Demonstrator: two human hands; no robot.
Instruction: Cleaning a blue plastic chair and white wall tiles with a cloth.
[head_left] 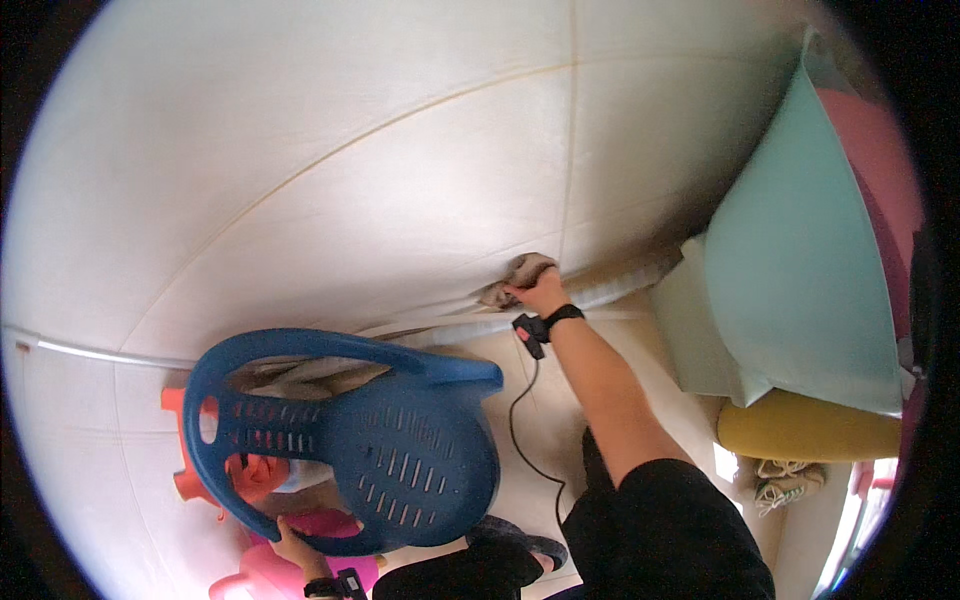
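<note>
Twice gripping: w/ part-hidden L fingers (pixel 284 530), blue chair (pixel 345 425) by rim; w/ R fingers (pixel 520 294), crumpled cloth (pixel 530 265), partly covered, nr wall (pixel 400 200) base. Can't ID pink item (pixel 270 573), cut off below.

A plastic chair (pixel 355 435) and shoes (pixel 790 488) suggest a home.

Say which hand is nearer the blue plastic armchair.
Left. The left hand grips the blue plastic armchair by its edge; the right hand is off it, farther forward and right, holding a crumpled cloth.
</note>
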